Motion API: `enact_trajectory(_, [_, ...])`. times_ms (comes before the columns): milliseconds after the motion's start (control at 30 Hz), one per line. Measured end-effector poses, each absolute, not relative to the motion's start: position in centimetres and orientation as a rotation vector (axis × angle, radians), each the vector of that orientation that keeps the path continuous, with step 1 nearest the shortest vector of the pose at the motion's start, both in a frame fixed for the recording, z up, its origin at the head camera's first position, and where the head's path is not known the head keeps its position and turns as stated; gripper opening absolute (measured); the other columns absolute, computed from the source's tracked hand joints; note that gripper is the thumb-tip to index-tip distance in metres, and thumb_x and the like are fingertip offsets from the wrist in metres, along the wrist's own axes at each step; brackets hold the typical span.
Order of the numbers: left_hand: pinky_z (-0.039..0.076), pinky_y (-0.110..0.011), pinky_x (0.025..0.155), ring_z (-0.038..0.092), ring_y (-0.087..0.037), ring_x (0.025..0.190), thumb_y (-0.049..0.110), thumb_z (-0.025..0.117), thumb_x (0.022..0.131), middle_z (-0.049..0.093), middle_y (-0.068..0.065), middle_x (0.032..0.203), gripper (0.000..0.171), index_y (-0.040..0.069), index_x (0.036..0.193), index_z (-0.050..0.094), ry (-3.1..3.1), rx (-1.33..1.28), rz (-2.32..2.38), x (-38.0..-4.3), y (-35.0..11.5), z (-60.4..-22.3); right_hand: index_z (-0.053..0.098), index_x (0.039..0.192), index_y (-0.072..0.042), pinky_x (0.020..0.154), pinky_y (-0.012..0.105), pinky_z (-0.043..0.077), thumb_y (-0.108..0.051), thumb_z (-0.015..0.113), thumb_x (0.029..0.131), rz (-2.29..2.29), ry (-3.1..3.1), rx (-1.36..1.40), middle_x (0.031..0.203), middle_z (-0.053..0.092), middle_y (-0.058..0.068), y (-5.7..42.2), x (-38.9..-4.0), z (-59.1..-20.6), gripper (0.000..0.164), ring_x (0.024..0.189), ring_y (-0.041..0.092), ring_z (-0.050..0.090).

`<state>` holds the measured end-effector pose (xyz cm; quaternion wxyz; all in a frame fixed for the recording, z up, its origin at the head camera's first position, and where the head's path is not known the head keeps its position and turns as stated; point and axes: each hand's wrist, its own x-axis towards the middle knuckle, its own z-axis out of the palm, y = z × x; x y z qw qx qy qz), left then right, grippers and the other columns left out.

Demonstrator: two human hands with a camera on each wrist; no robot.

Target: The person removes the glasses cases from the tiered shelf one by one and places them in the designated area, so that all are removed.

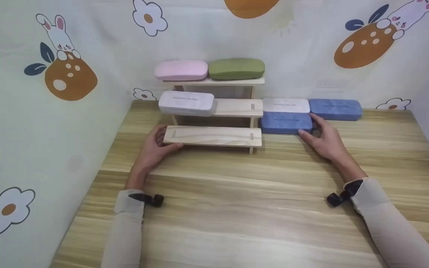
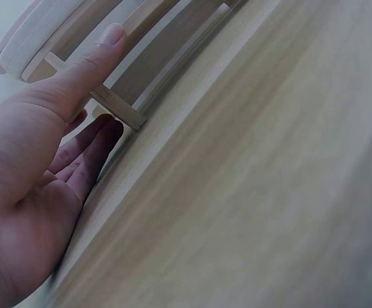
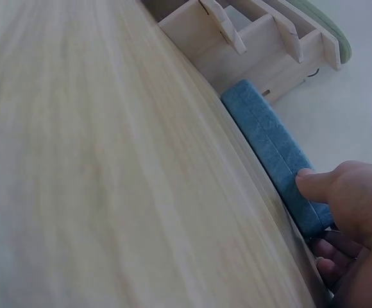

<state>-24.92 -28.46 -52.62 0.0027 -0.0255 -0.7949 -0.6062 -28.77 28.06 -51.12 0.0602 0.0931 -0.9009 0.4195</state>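
Beige sleeves (image 1: 389, 219) nearest; right hand (image 1: 328, 143), grip partly hidden, apparently pinches right end of front blue oblong fabric-look case (image 1: 286, 123), long axis pointing left at adjacent pale-wood three-tier rack (image 1: 213, 136), which left hand (image 1: 154, 149) grips.

My left arm (image 1: 127, 227) reaches almost straight toward the far side; my right arm (image 1: 389, 219) slants from near right toward far left. Both hands grip, well apart: my left hand (image 1: 154, 149) with thumb (image 2: 86, 70) stretched rightward, fingers (image 2: 91, 154) bent beyond; my right hand (image 1: 325, 139) with thumb pointing left.
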Motion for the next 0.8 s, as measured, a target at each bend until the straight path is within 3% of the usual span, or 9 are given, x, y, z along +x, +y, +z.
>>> enact_trajectory(167, [0.042, -0.042, 0.129, 0.058, -0.026, 0.142, 0.029, 0.098, 0.083, 0.061, -0.013, 0.151, 0.096, 0.006, 0.158, 0.043, -2.483, -0.086, -1.911, -24.8, -28.5, -52.6, 0.042, 0.163, 0.002, 0.122, 0.061, 0.041, -0.032, 0.080, 0.100, 1.279, -2.722, 0.273, 0.147, 0.060, 0.035, 28.0, -28.7, -51.0, 0.081, 0.138, 0.046, 0.056])
enact_trajectory(233, [0.042, -0.042, 0.129, 0.058, -0.027, 0.142, 0.028, 0.098, 0.083, 0.060, -0.014, 0.152, 0.096, 0.006, 0.159, 0.042, -2.477, -0.087, -1.923, -24.8, -28.5, -52.7, 0.043, 0.163, 0.000, 0.116, 0.049, 0.048, -0.035, 0.081, 0.099, 1.290, -2.721, 0.258, 0.147, 0.061, 0.033, 28.0, -28.7, -51.0, 0.081, 0.134, 0.044, 0.060])
enact_trajectory(333, [0.043, -0.042, 0.128, 0.059, -0.027, 0.141, 0.028, 0.098, 0.082, 0.060, -0.014, 0.151, 0.098, 0.005, 0.159, 0.042, -2.470, -0.087, -1.930, -24.8, -28.5, -52.7, 0.049, 0.160, -0.002, 0.111, 0.044, 0.050, -0.037, 0.081, 0.099, 1.324, -2.680, 0.224, 0.147, 0.062, 0.029, 27.9, -28.7, -50.9, 0.077, 0.130, 0.041, 0.062])
enact_trajectory(400, [0.044, -0.042, 0.127, 0.059, -0.026, 0.140, 0.028, 0.098, 0.082, 0.061, -0.013, 0.151, 0.098, 0.005, 0.159, 0.042, -2.467, -0.085, -1.931, -24.8, -28.5, -52.7, 0.055, 0.156, -0.004, 0.106, 0.033, 0.053, -0.039, 0.081, 0.099, 1.337, -2.627, 0.206, 0.145, 0.063, 0.024, 27.7, -28.6, -50.9, 0.071, 0.129, 0.037, 0.063])
enact_trajectory(567, [0.043, -0.041, 0.128, 0.060, -0.025, 0.140, 0.027, 0.098, 0.082, 0.061, -0.013, 0.150, 0.097, 0.004, 0.158, 0.043, -2.468, -0.082, -1.928, -24.8, -28.6, -52.6, 0.066, 0.145, -0.006, 0.098, 0.023, 0.055, -0.034, 0.079, 0.100, 1.359, -2.466, 0.196, 0.139, 0.065, 0.014, 26.9, -28.6, -50.4, 0.054, 0.127, 0.028, 0.061])
enact_trajectory(800, [0.050, -0.031, 0.120, 0.062, -0.023, 0.139, 0.026, 0.097, 0.083, 0.064, -0.011, 0.149, 0.093, 0.007, 0.157, 0.045, -2.468, -0.114, -1.919, -24.8, -28.5, -52.5, 0.069, 0.141, -0.008, 0.100, 0.036, 0.052, -0.016, 0.076, 0.102, 1.385, -2.366, 0.284, 0.135, 0.066, 0.018, 23.7, -28.4, -49.2, 0.041, 0.123, 0.027, 0.057])
